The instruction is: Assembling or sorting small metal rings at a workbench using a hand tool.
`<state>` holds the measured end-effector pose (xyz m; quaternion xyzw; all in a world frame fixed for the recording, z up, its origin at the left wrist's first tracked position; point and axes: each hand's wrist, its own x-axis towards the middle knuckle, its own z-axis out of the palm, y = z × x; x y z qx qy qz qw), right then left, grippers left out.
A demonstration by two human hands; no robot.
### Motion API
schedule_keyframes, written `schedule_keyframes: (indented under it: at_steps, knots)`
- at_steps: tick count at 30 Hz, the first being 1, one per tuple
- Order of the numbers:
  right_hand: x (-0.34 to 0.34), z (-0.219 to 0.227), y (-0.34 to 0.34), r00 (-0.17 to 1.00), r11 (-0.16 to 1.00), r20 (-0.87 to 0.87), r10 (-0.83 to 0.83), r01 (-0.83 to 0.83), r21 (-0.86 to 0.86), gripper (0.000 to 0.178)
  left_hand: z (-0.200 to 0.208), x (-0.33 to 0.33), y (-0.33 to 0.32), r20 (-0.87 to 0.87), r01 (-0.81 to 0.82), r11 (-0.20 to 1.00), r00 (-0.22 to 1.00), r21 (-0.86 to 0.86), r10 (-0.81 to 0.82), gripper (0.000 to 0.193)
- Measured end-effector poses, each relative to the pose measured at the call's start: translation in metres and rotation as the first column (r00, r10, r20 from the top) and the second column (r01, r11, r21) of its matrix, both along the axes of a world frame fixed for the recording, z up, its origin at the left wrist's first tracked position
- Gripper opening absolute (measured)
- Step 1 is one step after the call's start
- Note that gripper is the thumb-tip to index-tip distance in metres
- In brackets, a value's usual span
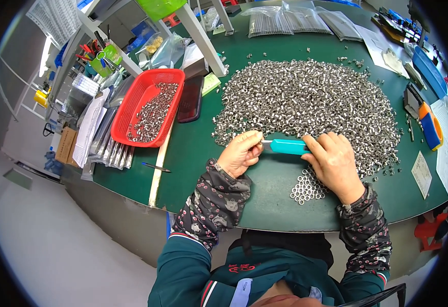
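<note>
A teal-handled tool (288,147) lies level between two bare hands above the near half of a green bench (270,212), short of a broad pile of metal rings (306,97). The right hand (335,161) is clamped on the handle's end, thumb against fingers; the left hand (242,153) has thumb and finger pinched together at the metal end (266,145), though whether they grip the metal itself or a small ring there cannot be made out. Beneath the right hand, toward the bench's near edge, sits a small cluster of loose rings (304,189). A slip of the left fingers could bring a cut, if that metal is sharp; a dropped right wrist could sweep the cluster over the near edge, or an outstretched forearm scatter the pile. To the left, a red basket (140,100) holds more rings, with a dark phone (190,100) beside it and a pen (156,167) near the bench's left edge. Bagged rods (270,23) line the far edge; a blue tray (429,71) rests toward the far right corner.
</note>
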<state>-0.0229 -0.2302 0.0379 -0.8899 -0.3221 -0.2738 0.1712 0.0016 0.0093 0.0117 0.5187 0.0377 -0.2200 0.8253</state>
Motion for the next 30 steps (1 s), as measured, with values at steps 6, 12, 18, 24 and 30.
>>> schedule_keyframes:
  at_steps: [6,12,18,24,30]
  knots:
    - [0.001,0.009,-0.003,0.996,0.998,0.084,-0.005,0.01,-0.057,0.032,0.0,0.002,0.006,-0.065,0.182,0.98,0.98,-0.077,-0.187,0.018]
    - [0.002,0.013,-0.004,0.979,0.997,0.203,-0.006,0.022,-0.077,0.028,0.0,0.002,0.004,-0.073,0.227,0.974,0.971,-0.016,-0.227,0.019]
    - [-0.002,0.015,-0.006,0.918,0.991,0.398,0.006,0.047,-0.124,0.027,0.001,0.002,0.003,-0.043,0.274,0.962,0.961,0.021,-0.273,0.022]
    - [0.001,0.013,-0.005,0.991,0.997,0.131,-0.033,0.023,0.076,0.028,0.004,-0.002,-0.001,0.043,0.054,0.998,0.998,-0.018,-0.053,0.02]
    - [0.003,0.004,-0.005,0.998,0.992,0.008,-0.067,0.065,0.11,0.029,0.001,-0.001,-0.002,0.065,0.023,0.986,0.998,-0.168,-0.012,0.018]
